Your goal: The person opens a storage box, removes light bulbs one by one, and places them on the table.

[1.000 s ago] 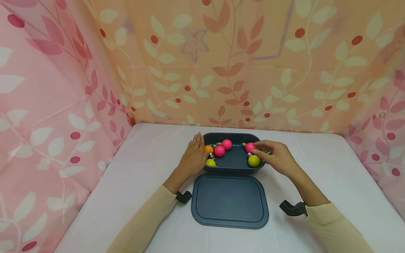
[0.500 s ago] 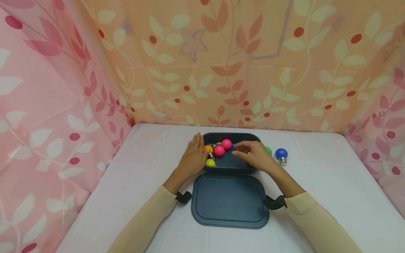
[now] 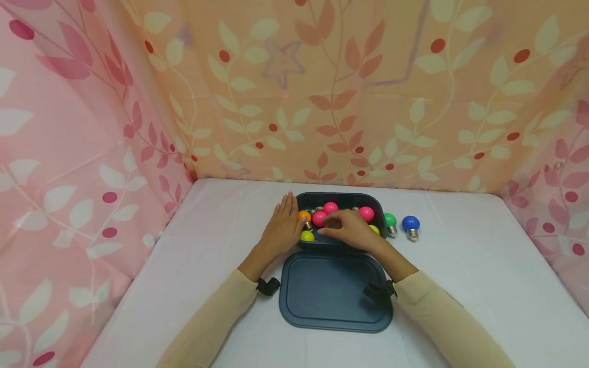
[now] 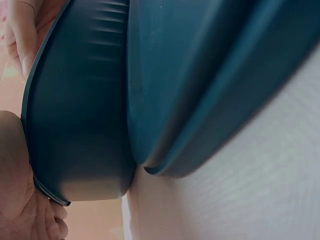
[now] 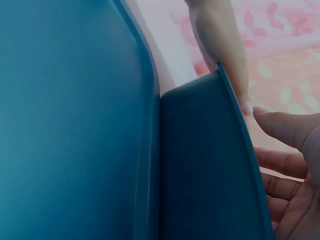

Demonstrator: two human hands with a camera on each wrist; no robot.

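Observation:
My left hand (image 3: 281,227) lies with straight fingers along the left wall of a dark blue-grey box (image 3: 340,197), its thumb over the rim. Over the box's middle hovers my right hand (image 3: 352,229), thumb and fingers apart. Its fingertips are close to a pink bulb (image 3: 319,219); whether they touch it I cannot tell. Another pink bulb (image 3: 330,208), an orange bulb (image 3: 303,216) and a yellow bulb (image 3: 307,236) lie at the left end. A third pink bulb (image 3: 366,213) and a partly hidden yellow bulb (image 3: 375,230) lie at the right end.
The box's lid (image 3: 333,291) lies flat on the white-covered table (image 3: 221,220), just in front of the box. Right of the box, a green bulb (image 3: 389,220) and a blue bulb (image 3: 411,224) rest on the table. A patterned curtain (image 3: 285,102) hangs behind.
My right hand has moved left from the box's right end to its middle, bringing the green and blue bulbs outside into view. My left hand has stayed in place.

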